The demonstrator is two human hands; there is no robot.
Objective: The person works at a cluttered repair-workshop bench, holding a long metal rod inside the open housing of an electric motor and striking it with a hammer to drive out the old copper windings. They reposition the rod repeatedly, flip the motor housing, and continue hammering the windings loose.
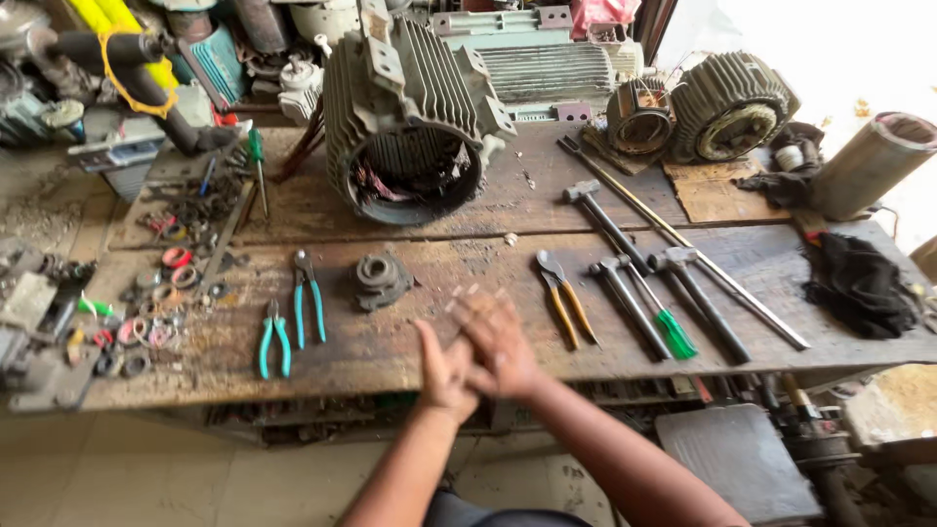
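Hands meet palm to palm over the front edge of the worn wooden workbench (390,342), holding nothing.

Left hand (444,371) lies under right hand (500,344); the right fingers are blurred and spread, the left ones hidden, so I cannot tell their state. At 12 o'clock from them sits one large grey finned cast-metal motor housing (410,107), round and open-faced. At 10 o'clock lies one small dark round metal flange (379,280), then two teal-handled pliers (293,317). At 2 o'clock lie one orange-handled pliers (564,298), three steel hammers (634,283), one green-handled screwdriver (669,327) and one long steel rod (683,244).
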